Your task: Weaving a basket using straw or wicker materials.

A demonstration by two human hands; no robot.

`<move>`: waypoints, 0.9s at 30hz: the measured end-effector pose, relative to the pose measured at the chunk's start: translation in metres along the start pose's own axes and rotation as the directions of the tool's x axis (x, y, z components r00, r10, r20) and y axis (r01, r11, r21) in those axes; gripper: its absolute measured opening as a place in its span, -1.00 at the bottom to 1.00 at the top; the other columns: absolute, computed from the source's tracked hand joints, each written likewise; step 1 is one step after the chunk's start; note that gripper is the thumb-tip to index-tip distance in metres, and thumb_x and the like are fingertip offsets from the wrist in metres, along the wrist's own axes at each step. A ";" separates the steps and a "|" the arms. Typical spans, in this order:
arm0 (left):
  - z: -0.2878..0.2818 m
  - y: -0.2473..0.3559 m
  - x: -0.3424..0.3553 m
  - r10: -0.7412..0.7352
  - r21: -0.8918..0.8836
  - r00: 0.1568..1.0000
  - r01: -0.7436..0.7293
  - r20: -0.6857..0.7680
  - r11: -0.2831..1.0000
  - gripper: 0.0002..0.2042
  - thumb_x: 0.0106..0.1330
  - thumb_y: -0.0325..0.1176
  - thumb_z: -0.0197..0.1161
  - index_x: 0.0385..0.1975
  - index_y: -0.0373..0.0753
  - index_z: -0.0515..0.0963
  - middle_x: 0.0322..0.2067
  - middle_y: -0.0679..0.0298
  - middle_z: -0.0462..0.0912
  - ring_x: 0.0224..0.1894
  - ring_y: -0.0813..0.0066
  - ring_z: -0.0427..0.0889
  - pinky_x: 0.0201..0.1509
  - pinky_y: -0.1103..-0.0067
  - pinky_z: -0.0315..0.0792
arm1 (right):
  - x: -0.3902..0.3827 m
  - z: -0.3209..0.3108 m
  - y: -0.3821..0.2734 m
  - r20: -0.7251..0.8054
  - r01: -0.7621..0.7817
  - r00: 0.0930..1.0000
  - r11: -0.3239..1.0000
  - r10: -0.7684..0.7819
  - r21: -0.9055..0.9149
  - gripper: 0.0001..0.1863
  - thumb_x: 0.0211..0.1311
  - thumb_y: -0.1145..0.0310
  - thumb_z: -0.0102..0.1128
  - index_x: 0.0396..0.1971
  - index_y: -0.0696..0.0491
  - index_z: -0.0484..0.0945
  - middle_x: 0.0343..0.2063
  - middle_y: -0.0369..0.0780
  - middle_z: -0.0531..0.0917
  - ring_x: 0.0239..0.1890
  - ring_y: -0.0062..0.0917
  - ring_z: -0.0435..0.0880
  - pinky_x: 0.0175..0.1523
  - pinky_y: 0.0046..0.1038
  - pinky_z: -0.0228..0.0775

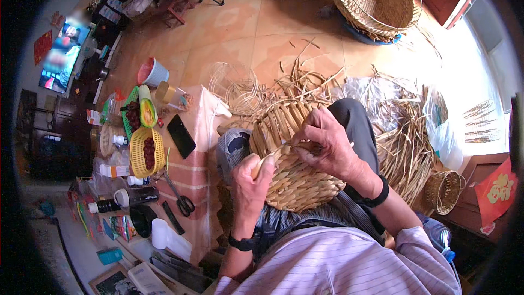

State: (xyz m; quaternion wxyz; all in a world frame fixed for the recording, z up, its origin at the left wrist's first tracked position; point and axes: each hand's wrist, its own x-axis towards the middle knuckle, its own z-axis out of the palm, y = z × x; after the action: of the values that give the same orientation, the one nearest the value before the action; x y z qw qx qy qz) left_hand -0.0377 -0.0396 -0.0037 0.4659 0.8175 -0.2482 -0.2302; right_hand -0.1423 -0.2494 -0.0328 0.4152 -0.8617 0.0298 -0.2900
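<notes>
Mid-frame, the half-woven basket [295, 169] rests on my lap for steadiness; left hand [250, 183] grips a strip [268, 158] (taut), right hand [325, 145] pinches the weave.

The half-woven basket [295, 175] lies tipped on its side across the person's lap, its rounded, tightly plaited base toward the body and its unfinished end pointing away. It is pale straw-coloured, woven of flat dried leaf strips. At the far end broad upright strips stand loose and unwoven, splaying outward. One thin weaving strand [275, 152] runs across the upper side of the basket, stretched between the two hands.
</notes>
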 end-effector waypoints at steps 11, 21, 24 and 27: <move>0.001 -0.053 -0.009 -0.159 -0.769 0.981 0.015 -0.113 0.640 -0.91 0.26 -0.45 0.42 -0.27 -0.17 0.70 -0.34 0.48 0.62 -0.39 0.75 0.37 -0.31 0.69 0.28 | 0.001 0.004 -0.001 0.013 -0.056 0.998 0.998 0.056 0.042 -0.62 -0.05 0.25 0.67 -0.32 0.06 0.62 -0.31 -0.21 0.54 -0.18 -0.26 0.52 -0.07 -0.26 0.39; -0.001 -0.048 -0.007 -0.264 -0.789 0.956 0.064 -0.127 0.612 -0.95 0.24 -0.43 0.40 -0.40 -0.12 0.64 -0.35 0.52 0.52 -0.45 0.74 0.29 -0.32 0.71 0.22 | 0.000 0.000 0.002 0.089 -0.130 0.989 0.979 0.117 0.157 -0.71 0.11 0.37 0.59 -0.24 0.06 0.64 -0.28 -0.20 0.53 -0.14 -0.28 0.52 0.00 -0.29 0.42; -0.002 -0.045 -0.006 -0.254 -0.804 0.961 0.066 -0.107 0.591 -0.92 0.22 -0.45 0.41 -0.42 -0.11 0.63 -0.33 0.51 0.54 -0.45 0.73 0.31 -0.32 0.71 0.25 | 0.003 0.005 -0.001 0.096 -0.095 0.991 0.995 0.097 -0.030 -0.59 0.03 0.48 0.44 -0.06 0.08 0.57 -0.23 -0.09 0.57 -0.04 -0.06 0.55 0.04 -0.15 0.43; -0.005 -0.042 -0.001 -0.231 -0.811 0.969 0.069 -0.084 0.582 -0.78 0.24 -0.47 0.37 -0.55 -0.05 0.47 -0.38 0.52 0.43 -0.45 0.76 0.30 -0.36 0.70 0.24 | 0.009 0.001 0.002 0.122 -0.080 0.989 0.997 0.081 -0.016 -0.56 -0.01 0.50 0.40 -0.06 0.11 0.52 -0.21 -0.04 0.57 -0.04 0.01 0.56 0.04 -0.11 0.46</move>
State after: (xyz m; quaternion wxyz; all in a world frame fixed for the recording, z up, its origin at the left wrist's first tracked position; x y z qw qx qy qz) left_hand -0.0275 -0.0176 -0.0381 0.7825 0.5556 -0.0050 -0.2809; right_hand -0.1337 -0.2527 -0.0298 0.4229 -0.8783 0.0405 -0.2193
